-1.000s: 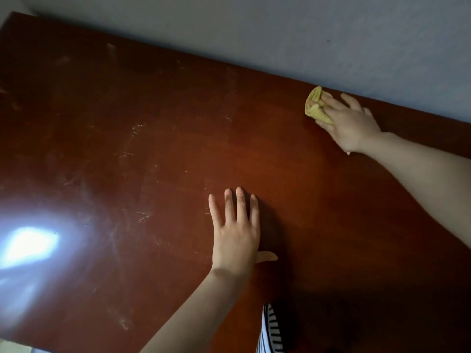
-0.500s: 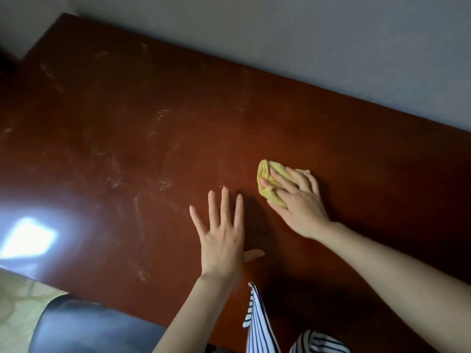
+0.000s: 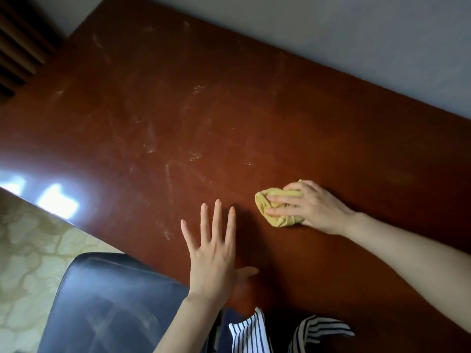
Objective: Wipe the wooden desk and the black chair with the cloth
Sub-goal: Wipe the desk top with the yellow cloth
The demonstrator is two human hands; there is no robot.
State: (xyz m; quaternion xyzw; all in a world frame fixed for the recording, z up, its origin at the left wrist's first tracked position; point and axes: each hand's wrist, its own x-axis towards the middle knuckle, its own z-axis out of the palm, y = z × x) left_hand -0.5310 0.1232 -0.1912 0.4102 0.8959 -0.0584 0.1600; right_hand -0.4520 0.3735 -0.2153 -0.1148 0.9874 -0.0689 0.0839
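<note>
left hand — flat, fingers spread, resting on wooden desk near its front edge | right hand — fingers wrapped over bunched yellow cloth, pressing it to desk mid-front

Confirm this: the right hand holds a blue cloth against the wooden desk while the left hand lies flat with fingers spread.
Wrong on colour: the head view shows the cloth is yellow, not blue. The rest stands: the right hand holds it against the wooden desk, the left hand lies flat, fingers spread.
</note>
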